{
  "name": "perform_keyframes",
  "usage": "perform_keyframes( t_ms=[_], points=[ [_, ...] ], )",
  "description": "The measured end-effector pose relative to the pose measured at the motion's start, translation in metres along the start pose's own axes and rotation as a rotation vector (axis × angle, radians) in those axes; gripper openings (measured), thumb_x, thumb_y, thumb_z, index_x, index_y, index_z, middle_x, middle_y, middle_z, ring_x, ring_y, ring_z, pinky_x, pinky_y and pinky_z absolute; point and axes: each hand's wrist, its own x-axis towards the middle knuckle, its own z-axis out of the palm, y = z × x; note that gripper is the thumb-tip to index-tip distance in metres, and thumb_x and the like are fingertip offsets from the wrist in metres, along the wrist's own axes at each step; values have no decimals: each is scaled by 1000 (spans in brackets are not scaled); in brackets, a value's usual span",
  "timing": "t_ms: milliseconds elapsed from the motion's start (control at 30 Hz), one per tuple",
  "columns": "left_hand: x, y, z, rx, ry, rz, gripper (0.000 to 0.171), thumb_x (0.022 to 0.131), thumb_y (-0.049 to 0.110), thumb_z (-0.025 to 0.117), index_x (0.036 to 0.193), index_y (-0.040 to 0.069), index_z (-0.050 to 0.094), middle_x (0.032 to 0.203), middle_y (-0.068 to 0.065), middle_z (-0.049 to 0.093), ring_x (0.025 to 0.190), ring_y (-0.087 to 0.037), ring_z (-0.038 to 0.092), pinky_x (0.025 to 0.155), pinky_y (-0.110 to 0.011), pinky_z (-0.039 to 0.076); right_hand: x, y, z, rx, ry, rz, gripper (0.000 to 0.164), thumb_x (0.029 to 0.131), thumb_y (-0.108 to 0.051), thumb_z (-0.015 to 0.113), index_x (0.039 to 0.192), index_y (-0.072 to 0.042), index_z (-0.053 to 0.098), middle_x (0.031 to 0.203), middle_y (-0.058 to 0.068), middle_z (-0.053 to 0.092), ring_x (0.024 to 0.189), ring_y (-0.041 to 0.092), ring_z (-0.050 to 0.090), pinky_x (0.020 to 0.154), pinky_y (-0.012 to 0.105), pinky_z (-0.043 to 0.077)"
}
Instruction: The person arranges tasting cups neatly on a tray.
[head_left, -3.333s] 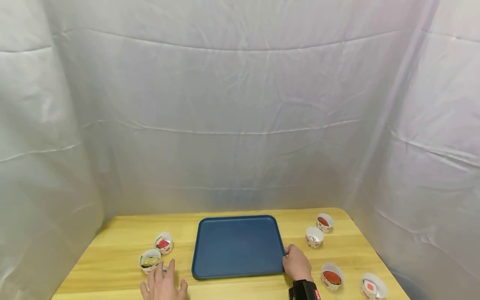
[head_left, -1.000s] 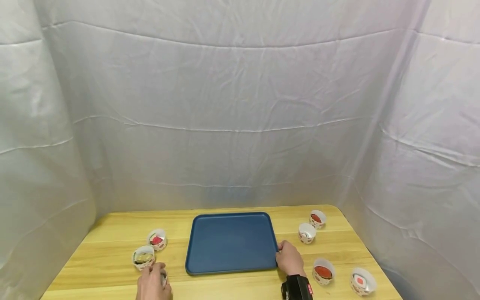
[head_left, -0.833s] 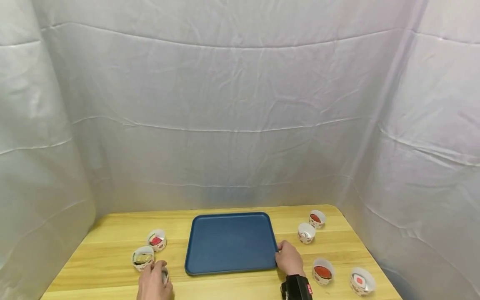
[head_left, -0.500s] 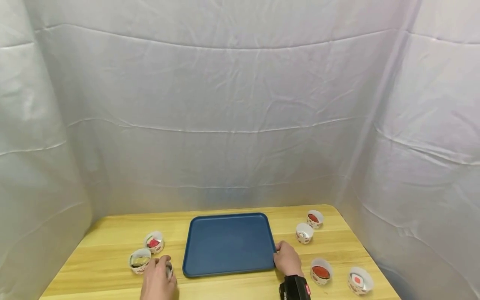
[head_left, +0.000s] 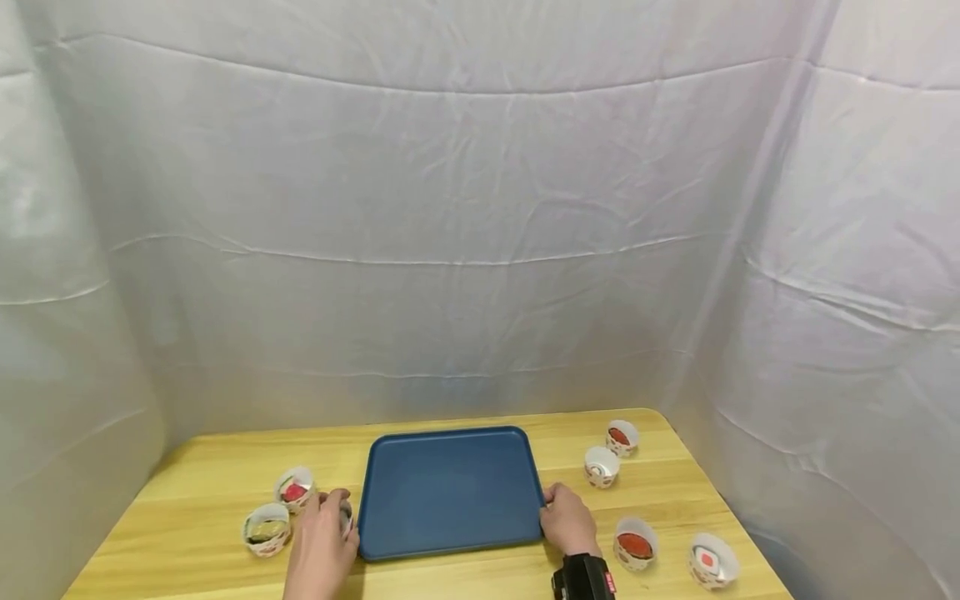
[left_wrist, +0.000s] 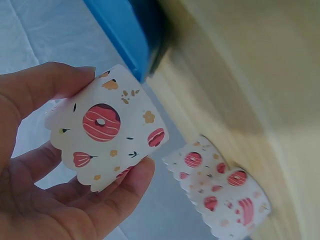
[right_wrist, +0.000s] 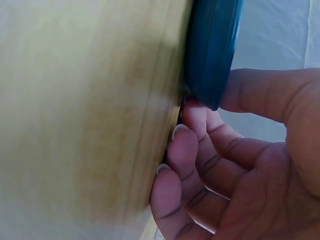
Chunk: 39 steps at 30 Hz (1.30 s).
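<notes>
Transfer step, likely | my left hand (head_left: 321, 537) grips paper cup (left_wrist: 107, 132) | right hand (head_left: 569, 522) pinches tray edge (right_wrist: 214, 55) (steadying, perhaps) | next probably needs level handling

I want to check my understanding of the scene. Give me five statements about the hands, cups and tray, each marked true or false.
1. The left hand holds a patterned cup. True.
2. The right hand holds the right edge of the tray. True.
3. The tray is red. False: it is blue.
4. In the head view, only two cups stand right of the tray. False: four cups do.
5. The patterned cup has a doughnut print. True.
</notes>
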Motion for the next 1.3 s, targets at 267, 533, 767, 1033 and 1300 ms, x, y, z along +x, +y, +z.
perform_keyframes(
  t_ms=[267,533,767,1033,1300],
  points=[
    [16,10,7,-19,-29,1,46,76,-3,79,119,-8,64,115,-34,57,104,-49,57,85,-61,53,2,3,0,42,-8,-7,11,92,-6,68,102,-3,65,96,9,68,83,24,61,71,42,50],
    [32,15,16,-40,-113,-32,48,78,-1,78,122,-9,63,118,-36,54,105,-52,56,83,-61,55,3,7,0,120,-83,-4,13,94,-5,67,105,-2,62,84,6,61,76,21,56,65,36,46],
    [46,16,23,-47,-123,-18,48,78,-1,79,122,-9,62,119,-37,54,106,-52,56,84,-62,54,1,6,-2,118,-61,-51,13,92,-5,68,103,-2,62,81,4,60,73,18,55,63,33,44],
    [59,15,28,-41,-143,20,49,78,-1,80,122,-10,62,120,-38,53,106,-53,55,83,-61,54,2,7,-3,151,-72,-87,13,93,-5,68,103,-1,62,77,3,55,68,17,51,62,32,41],
    [74,12,34,-39,-179,43,49,79,-2,80,124,-12,60,121,-41,50,107,-55,55,83,-61,53,3,7,-2,156,-79,-69,12,94,-6,68,103,-2,61,77,4,54,67,18,50,61,32,40]
  ],
)
